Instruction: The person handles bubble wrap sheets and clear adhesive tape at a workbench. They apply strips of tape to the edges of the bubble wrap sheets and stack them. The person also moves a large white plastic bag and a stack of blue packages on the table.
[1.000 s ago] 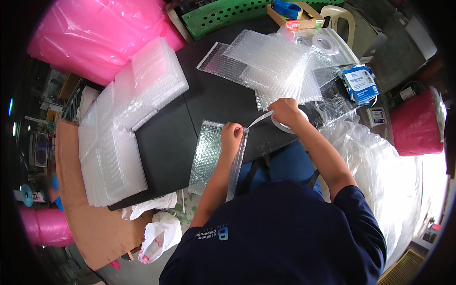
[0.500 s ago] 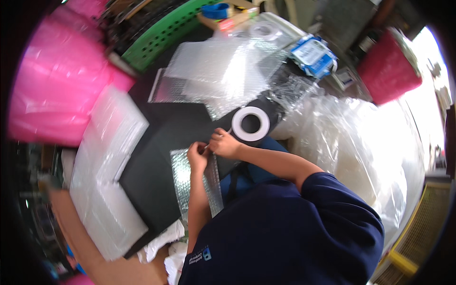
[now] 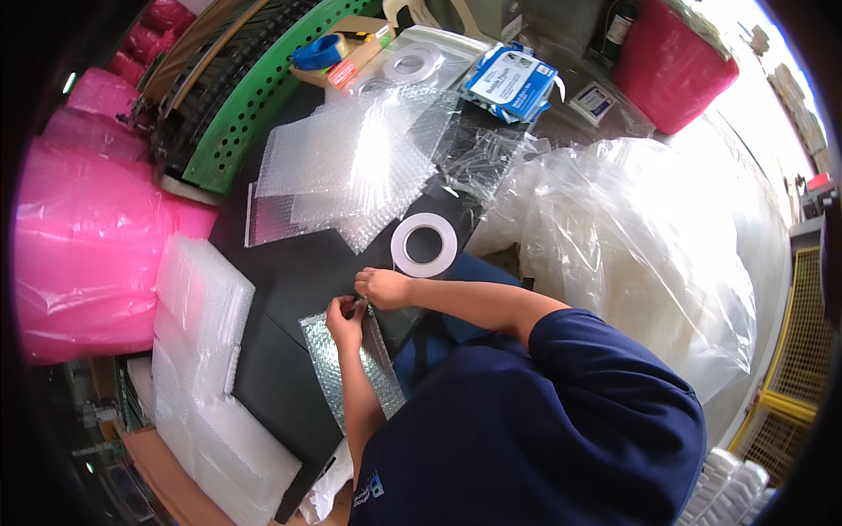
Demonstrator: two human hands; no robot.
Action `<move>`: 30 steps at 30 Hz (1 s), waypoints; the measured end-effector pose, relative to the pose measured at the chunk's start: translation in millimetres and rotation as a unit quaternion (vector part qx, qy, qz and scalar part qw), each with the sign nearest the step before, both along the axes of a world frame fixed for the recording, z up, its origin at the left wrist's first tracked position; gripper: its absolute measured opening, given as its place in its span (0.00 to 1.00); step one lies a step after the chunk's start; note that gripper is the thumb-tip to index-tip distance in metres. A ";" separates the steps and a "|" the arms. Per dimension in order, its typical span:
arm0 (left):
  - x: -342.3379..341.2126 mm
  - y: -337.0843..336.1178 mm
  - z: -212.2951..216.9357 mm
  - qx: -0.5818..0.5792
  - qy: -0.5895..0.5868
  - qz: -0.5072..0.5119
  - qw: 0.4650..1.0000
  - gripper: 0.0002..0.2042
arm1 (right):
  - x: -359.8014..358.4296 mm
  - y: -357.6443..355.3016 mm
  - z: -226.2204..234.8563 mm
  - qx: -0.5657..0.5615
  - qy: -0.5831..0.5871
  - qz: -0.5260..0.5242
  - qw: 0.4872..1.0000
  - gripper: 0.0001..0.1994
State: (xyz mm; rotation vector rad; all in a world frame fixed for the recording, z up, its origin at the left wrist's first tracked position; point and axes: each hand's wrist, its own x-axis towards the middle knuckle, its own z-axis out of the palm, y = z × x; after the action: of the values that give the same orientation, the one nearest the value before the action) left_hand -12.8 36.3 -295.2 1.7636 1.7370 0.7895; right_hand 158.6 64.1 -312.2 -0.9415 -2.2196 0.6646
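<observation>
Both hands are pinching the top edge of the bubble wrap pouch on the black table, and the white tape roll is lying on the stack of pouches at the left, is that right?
Not quite. The head view shows the white tape roll lying flat on the black table just beyond the right hand, not on the stack of pouches. The rest holds: the left hand and the right meet at the bubble wrap pouch.

Bright daylight from the upper right, glare on clear plastic sheeting (image 3: 649, 237), dark fisheye-bent rim

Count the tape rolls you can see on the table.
3: a white roll beside the hands, a clear one at the far edge, a blue one left of it. Others may be hidden.
</observation>
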 end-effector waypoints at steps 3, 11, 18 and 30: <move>16.4 -31.9 4.7 0.167 0.064 0.037 0.983 0.16 | 10.5 -0.7 1.6 -0.052 0.097 0.028 0.993 0.06; 9.7 -23.9 -0.2 0.220 0.158 0.069 0.960 0.25 | 11.5 8.1 28.1 -0.161 0.094 0.025 0.982 0.17; 71.0 8.8 66.5 0.339 0.054 0.154 0.926 0.15 | 37.3 -8.6 78.3 -0.107 0.372 0.097 0.917 0.19; 181.8 -33.4 25.3 0.161 0.341 -0.021 0.926 0.11 | 223.6 16.7 136.5 -0.105 0.472 -0.126 0.866 0.12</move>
State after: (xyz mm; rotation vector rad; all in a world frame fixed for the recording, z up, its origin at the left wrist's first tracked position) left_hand 169.0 3.0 -269.8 2.5070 2.0620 0.4798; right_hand 382.1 80.8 -175.7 -0.7450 -1.1500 0.9847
